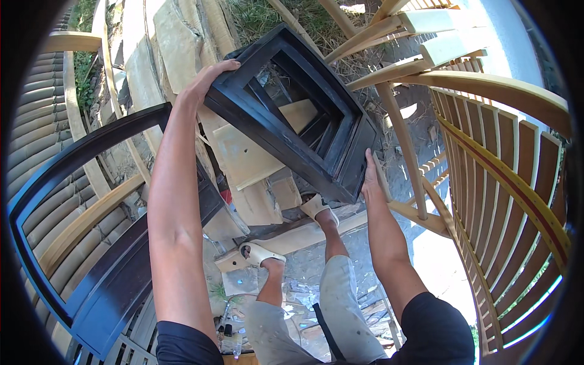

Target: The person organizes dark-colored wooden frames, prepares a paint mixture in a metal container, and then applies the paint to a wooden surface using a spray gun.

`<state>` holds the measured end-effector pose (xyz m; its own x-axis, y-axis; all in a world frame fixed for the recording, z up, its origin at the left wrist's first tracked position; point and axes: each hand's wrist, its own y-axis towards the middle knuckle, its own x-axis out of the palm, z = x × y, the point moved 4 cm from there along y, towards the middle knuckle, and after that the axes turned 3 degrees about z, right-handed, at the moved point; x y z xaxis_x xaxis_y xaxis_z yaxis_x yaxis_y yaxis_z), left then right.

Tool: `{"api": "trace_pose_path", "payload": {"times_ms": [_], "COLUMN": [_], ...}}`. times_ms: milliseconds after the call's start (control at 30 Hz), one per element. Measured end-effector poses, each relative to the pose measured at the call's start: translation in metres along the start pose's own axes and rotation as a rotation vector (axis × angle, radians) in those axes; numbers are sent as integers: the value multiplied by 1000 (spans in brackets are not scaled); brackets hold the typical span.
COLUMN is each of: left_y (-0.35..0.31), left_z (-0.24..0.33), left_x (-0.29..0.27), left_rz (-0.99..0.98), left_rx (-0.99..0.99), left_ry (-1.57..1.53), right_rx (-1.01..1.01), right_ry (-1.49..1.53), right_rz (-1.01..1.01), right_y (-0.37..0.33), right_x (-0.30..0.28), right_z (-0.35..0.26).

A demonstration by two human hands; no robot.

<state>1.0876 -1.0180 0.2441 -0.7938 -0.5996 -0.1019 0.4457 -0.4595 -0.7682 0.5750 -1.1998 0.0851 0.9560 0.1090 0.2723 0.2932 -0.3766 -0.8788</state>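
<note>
Between my two hands, a black-painted wooden box frame (272,132) is held tilted, and its open middle shows boards behind it. My left hand (205,80) grips its upper left corner, with the fingers bent over the edge. Low on its right side, my right hand (369,177) clasps the outer face near the bottom corner; most of those fingers are hidden. To the left of my left forearm stands a dark door-like panel (112,277) with a curved top and an opening in its upper part. The forearm covers some of it.
Rough planks (173,45) lie ahead. A pale wooden slatted piece (486,137) rises on the right, with wooden legs (398,137) beside it. Curved roof tiles (39,143) run along the left. My sandalled feet (261,252) are by a low board, near a plastic bottle (237,347).
</note>
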Motion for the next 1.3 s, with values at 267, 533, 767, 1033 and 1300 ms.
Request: {"api": "trace_pose_path", "payload": {"times_ms": [267,533,767,1033,1300], "left_y": [0,-117,-495,-883,-1143], "left_z": [-9,-19,-65,1,-146], "left_x": [-5,34,126,58,109], "left_rz": [285,809,294,314,1150], "left_rx": [163,629,445,1390,1953], "left_ry": [217,109,-519,-818,-430], "right_rx": [37,32,108,17,-232], "right_ry": [-6,-323,-1672,-2266,-2625], "right_rz": [20,149,293,-543,-1129], "right_y": [-1,-21,-162,-269,-410], "right_x": [9,6,-87,7,162], "right_z": [1,-8,15,42,231]}}
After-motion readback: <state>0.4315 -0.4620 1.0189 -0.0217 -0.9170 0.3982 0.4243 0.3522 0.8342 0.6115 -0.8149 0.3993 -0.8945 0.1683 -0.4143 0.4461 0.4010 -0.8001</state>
